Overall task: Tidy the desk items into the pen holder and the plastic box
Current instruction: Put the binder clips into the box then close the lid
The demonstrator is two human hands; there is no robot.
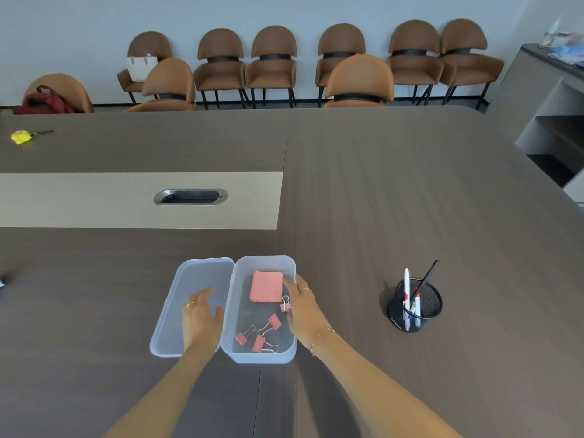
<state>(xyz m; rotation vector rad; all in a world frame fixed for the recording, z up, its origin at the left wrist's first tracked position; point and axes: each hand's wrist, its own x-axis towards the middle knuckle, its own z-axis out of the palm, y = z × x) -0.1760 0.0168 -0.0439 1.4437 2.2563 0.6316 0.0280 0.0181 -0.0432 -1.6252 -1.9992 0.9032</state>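
A clear plastic box point(245, 357) sits near the table's front edge with a pink pad of sticky notes point(267, 286) and several pink binder clips point(260, 338) inside. Its clear lid point(177, 298) lies flat on the table, touching the box's left side. My left hand point(200, 314) rests on the lid with fingers spread, thumb by the box's left wall. My right hand point(301, 306) is at the box's right rim, fingers reaching the pad's corner; it holds nothing I can see. A black mesh pen holder point(414, 306) with several pens stands to the right.
A metal cable slot point(190, 196) sits in the table's beige strip. A yellow item point(21, 136) lies at the far left. Brown chairs point(271, 63) line the wall, with a red bag point(47, 102) on one. A grey shelf unit point(550, 121) stands at right.
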